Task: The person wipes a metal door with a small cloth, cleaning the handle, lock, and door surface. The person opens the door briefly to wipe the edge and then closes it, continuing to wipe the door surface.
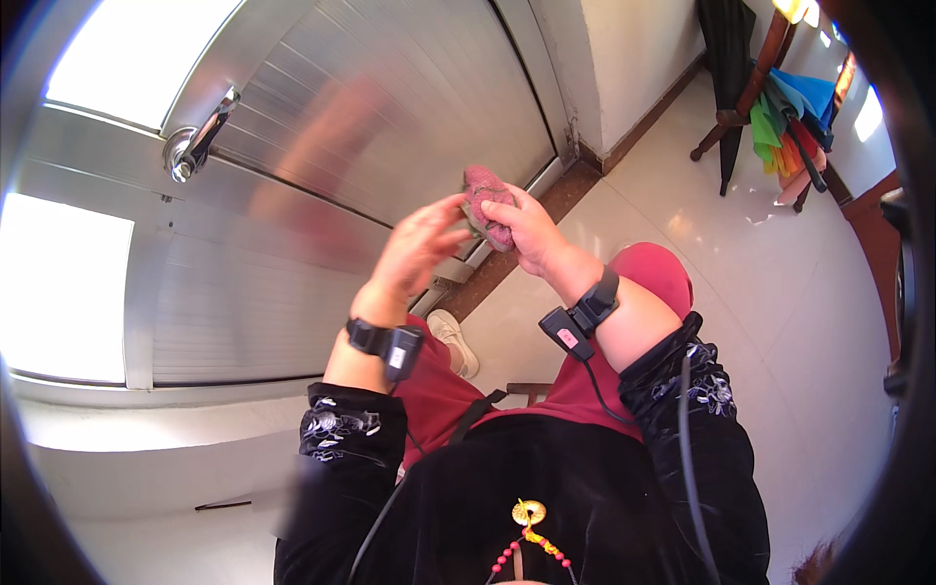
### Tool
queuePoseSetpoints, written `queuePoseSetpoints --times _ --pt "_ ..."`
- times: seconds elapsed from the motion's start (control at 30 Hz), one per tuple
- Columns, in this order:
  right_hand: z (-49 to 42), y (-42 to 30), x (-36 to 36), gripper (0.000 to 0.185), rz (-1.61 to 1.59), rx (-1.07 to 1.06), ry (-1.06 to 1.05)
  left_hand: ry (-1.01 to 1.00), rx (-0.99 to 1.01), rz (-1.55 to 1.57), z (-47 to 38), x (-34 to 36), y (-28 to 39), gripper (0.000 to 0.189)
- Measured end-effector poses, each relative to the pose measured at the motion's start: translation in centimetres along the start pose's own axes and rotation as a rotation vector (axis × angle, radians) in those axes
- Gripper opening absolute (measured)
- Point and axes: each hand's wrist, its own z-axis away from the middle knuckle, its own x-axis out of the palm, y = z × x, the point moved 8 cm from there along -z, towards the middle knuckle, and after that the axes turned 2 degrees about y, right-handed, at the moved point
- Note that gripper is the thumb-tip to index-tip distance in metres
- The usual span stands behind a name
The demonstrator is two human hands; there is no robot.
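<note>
A crumpled pink and grey-green cloth (482, 201) is bunched up in my right hand (537, 230), with the thumb pressed on top of it. My left hand (424, 245) is beside the cloth, its fingers spread and blurred. Its fingertips reach the cloth's left edge; whether they touch it I cannot tell. Both hands are in front of a metal door (409, 95) with ribbed panels, which shows a blurred reddish reflection. A chrome lever handle (197, 139) sits on the door to the upper left of my hands.
Bright panes (66, 285) are set in the door's left part. A brown threshold (475, 289) runs below it. At the upper right, a black umbrella (727, 95) and a multicoloured folded umbrella (793, 124) hang by a wooden stand (760, 73). Cables trail from devices strapped to both wrists.
</note>
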Motion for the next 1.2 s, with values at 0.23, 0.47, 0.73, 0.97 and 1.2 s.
queuePoseSetpoints --times 0.23,0.47,0.73,0.97,1.2 --pt "-0.4 -1.4 -1.1 0.048 0.062 0.055 -0.032 0.988 0.382 0.032 6.2 -17.3 3.8 0.035" --pt "0.6 -1.2 -1.1 0.045 0.131 0.028 0.036 1.182 0.502 0.006 7.3 -19.1 3.9 0.039" --pt "0.2 -2.0 -2.2 0.050 0.138 0.006 0.006 1.073 0.360 -0.007 7.0 -18.8 4.4 0.038" --pt "-0.2 -1.4 -2.0 0.052 0.168 0.021 -0.040 0.961 0.301 -0.095 7.3 -18.4 4.9 0.043" --pt "0.0 -1.4 -2.0 0.049 0.222 -0.002 0.005 0.885 0.274 -0.097 8.9 -17.5 4.5 0.071"
